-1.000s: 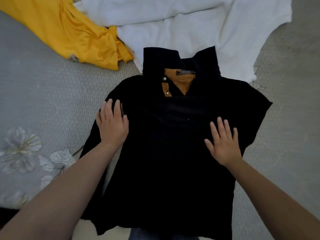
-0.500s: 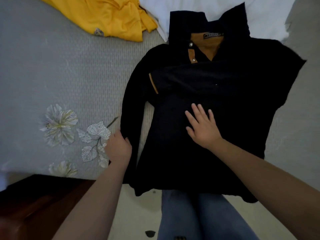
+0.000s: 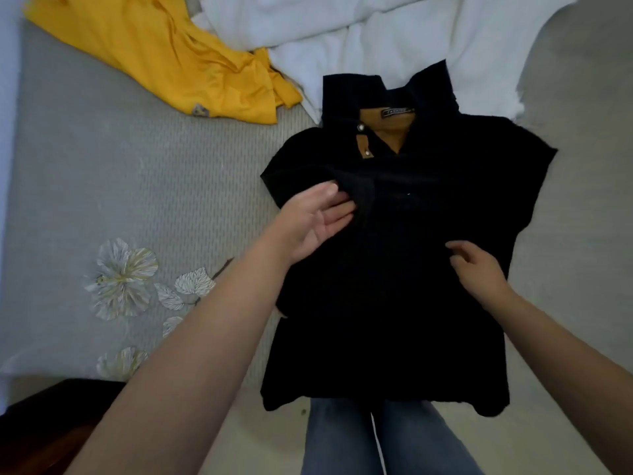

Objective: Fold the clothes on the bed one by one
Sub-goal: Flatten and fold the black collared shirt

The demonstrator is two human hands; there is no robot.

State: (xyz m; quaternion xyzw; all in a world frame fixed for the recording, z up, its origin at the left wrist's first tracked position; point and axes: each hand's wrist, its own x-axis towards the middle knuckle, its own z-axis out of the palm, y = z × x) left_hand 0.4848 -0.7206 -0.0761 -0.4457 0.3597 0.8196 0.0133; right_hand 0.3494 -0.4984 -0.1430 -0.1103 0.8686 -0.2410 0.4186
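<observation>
On the far left I see the grey bed cover with pale flower prints [image 3: 102, 200], and a dark wooden piece [image 3: 41, 426] sits below its near edge. A crumpled yellow cloth top [image 3: 164, 53] lies at the far left of the bed, just beside a rumpled white cloth garment [image 3: 394, 32] that spreads across the far side. My left hand [image 3: 315, 221] is next, with its fingers tucked under the folded-in left side of the black collared shirt with a mustard inner neck [image 3: 411, 303] and its thumb on top, so it pinches that flap of cloth. The shirt lies flat on the bed in the middle, front side up. Its long way runs from me to the far side, and its collar points away from me, resting on the white garment. The bottom hem hangs over the near edge of the bed, above my blue jeans [image 3: 387, 440]. My right hand [image 3: 479, 269] rests on the shirt's right half with fingers loosely bent, holding nothing.
</observation>
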